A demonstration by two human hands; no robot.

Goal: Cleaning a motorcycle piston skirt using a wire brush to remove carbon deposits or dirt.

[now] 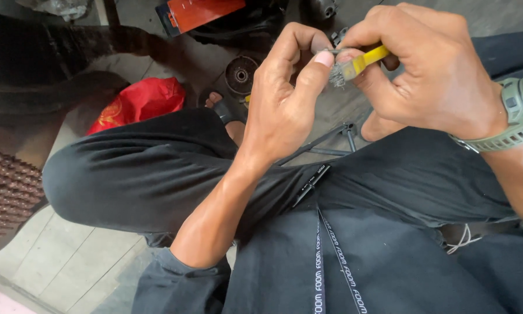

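Left hand [285,99] raised over the lap, fingers curled, thumb and forefinger pinched on a small metal part [326,51], mostly hidden, perhaps a thin pin. Right hand [430,70] closed around a yellow-handled brush [360,63], grey bristles touching the small metal part just below the left thumb. Olive-green watch [520,113] on the right wrist. Black trousers [157,168] below both hands, knees bent. On the floor beyond: red bag [139,104], round rusty metal disc [241,74], orange package [200,13], sandalled foot [223,110].
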